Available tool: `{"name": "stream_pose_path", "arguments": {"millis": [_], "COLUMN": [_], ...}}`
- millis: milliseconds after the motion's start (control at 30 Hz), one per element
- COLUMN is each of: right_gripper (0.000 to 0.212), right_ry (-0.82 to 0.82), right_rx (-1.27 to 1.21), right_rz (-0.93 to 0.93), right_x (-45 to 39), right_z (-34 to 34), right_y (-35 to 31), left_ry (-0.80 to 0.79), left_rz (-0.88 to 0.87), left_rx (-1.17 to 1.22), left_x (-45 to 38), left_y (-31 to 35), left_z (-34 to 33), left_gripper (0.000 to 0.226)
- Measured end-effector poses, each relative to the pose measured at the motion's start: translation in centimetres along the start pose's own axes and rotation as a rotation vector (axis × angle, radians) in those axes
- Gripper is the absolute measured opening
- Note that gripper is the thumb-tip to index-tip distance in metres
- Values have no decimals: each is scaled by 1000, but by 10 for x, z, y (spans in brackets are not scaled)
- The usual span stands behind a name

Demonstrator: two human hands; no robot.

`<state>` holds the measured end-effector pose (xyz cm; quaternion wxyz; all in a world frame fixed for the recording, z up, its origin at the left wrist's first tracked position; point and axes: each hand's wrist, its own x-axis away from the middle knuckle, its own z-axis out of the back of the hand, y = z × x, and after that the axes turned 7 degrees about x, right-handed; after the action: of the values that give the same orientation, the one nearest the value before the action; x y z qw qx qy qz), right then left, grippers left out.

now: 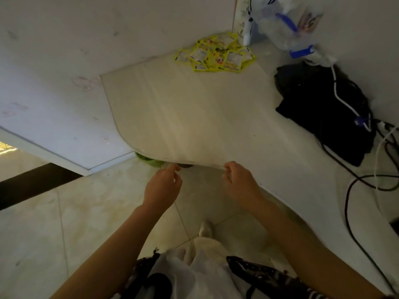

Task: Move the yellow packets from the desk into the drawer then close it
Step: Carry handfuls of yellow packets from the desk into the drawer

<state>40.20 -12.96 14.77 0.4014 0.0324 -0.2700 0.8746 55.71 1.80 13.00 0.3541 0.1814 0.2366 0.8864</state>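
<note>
While both hands sit at desk [194, 117] front edge, likely reaching for drawer beneath, not visible: left hand [162, 187] fingers loosely curled, holding nothing; right hand [238, 181] fingers curled at edge, grip unclear. Yellow packets [216, 53] heaped well beyond fingertips, against wall, untouched.

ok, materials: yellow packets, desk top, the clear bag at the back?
Yellow packets: likely glossy printed foil or plastic film, with light sheen and crinkled edges. Desk top: pale wood-grain laminate, seemingly matte, faintly streaked. Clear bag: thin transparent plastic, wrinkled, contents showing through.
</note>
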Motion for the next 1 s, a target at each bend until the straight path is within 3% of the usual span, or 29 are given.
{"name": "stream_pose_path", "arguments": {"millis": [400,1000], "right_gripper": [36,36], "right_ry": [16,60], "right_rx": [-2,68], "right_rz": [15,-75], "right_x": [-129,-353], "right_z": [67,123], "right_y": [10,-3], "left_ry": [20,-123], "left_rz": [-32,-163], "left_rx": [23,-1], "left_x": [-124,-393], "left_y": [43,72], "left_z": [9,37], "left_gripper": [25,25]}}
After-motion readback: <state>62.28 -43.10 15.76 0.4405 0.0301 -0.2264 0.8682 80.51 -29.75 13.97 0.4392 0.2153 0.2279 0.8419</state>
